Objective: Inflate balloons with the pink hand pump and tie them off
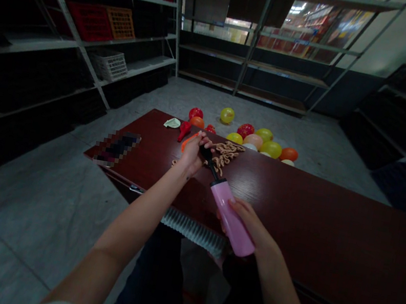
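Observation:
A pink hand balloon pump (232, 222) slants over the front part of the dark red table. My right hand (248, 222) is closed round its pink barrel. My left hand (194, 156) is closed at the pump's far black end. A flat orange balloon (188, 142) shows beside the left fingers; whether it sits on the pump is hidden. Just beyond lie a limp red balloon (184, 130) and a pale green one (172, 123). Tan, twisted, uninflated balloons (230, 150) lie in a heap on the table beyond the pump.
Inflated balloons (271, 149) in red, yellow, orange and peach rest beyond the table's far edge. A blurred-out flat item (118, 148) lies on the table's left end. Shelves with plastic crates (88, 20) stand at left; more racks (246, 66) stand behind.

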A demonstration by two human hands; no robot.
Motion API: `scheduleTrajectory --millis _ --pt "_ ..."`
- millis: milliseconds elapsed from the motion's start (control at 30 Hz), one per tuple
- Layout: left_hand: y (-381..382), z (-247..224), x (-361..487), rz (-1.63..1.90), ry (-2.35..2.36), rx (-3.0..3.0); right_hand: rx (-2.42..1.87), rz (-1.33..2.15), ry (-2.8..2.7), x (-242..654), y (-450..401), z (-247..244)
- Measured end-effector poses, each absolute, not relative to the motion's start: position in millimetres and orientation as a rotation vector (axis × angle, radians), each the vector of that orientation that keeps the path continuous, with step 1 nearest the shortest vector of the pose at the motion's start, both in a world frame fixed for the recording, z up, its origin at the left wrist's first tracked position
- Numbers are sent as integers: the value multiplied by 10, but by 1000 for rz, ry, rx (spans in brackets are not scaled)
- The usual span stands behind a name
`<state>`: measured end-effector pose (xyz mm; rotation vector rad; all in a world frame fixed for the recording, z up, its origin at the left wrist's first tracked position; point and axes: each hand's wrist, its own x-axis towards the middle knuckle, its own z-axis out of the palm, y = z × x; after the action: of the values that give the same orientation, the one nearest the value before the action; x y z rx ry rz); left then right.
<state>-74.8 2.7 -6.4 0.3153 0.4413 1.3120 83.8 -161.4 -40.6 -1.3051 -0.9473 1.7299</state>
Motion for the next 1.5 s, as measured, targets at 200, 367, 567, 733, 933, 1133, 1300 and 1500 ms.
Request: scheduleTrajectory --millis 200,367,567,733,933,1133,1300,1500 --pt "100 -128 -864 1355 567 272 -1388 1744 -934 855 -1645 -394" --pt "85 -193 -878 1350 583 282 -1424 1732 -955 883 -1691 -409" --pt "72 -291 -816 1337 534 289 -1408 1688 -992 903 -1685 -456" --pt "42 -315 -774 1304 469 272 -1395 1666 -1008 867 -1628 -470" --pt "-40 -307 -716 1324 433 291 -1369 1651 -1049 812 -1541 -437" --pt "-165 -219 -639 1321 430 325 -1345 1607 -1030 762 -1496 -489" --pt "-279 -162 -604 1338 422 338 -1309 1616 -1040 716 -1485 -477" --pt "-185 -239 -626 1422 544 299 -1318 1690 -991 697 -1534 -463"
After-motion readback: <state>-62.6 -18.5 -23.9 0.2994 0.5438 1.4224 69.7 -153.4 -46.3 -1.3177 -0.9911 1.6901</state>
